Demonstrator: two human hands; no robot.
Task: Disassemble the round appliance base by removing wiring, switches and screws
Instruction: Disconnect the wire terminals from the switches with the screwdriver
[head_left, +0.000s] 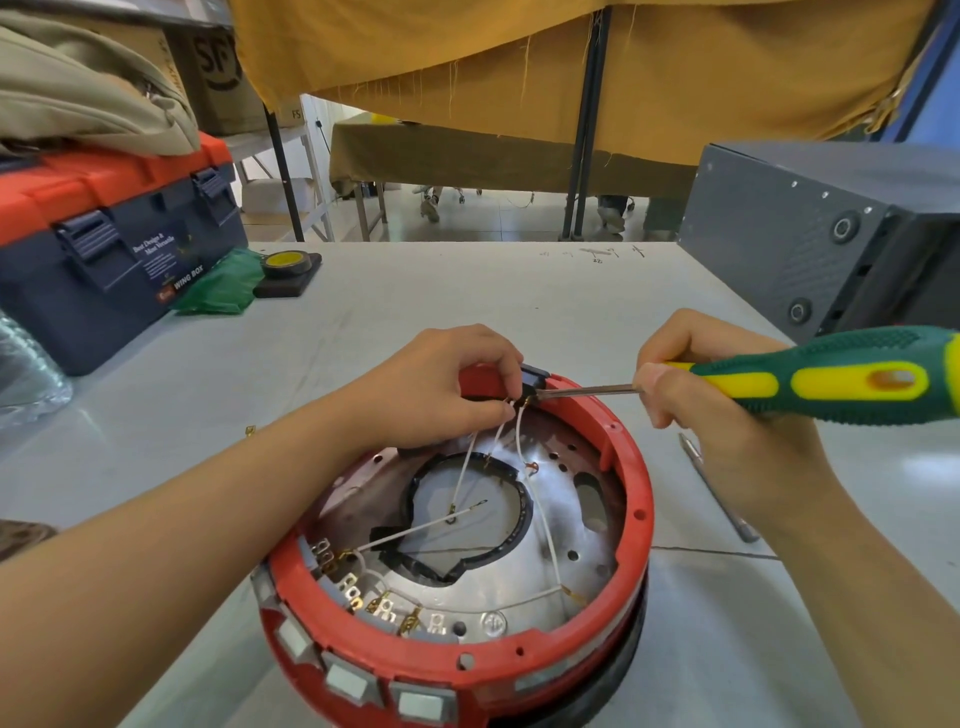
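1. We are working on the red round appliance base, sitting on the grey table.
2. Our left hand is pinching the white wires beside the black switch.
3. Our right hand is gripping the green screwdriver; we are levering gently at the terminals.

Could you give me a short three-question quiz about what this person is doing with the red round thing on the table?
1. True or false: the right hand holds the green and yellow screwdriver.
2. Where does the screwdriver's tip meet the round appliance base? A) at the black switch on the far rim B) at the grey buttons on the near rim C) at the centre opening
3. Fill in: the left hand pinches thin ____ wires beside the switch.

Key: 1 true; 2 A; 3 white.
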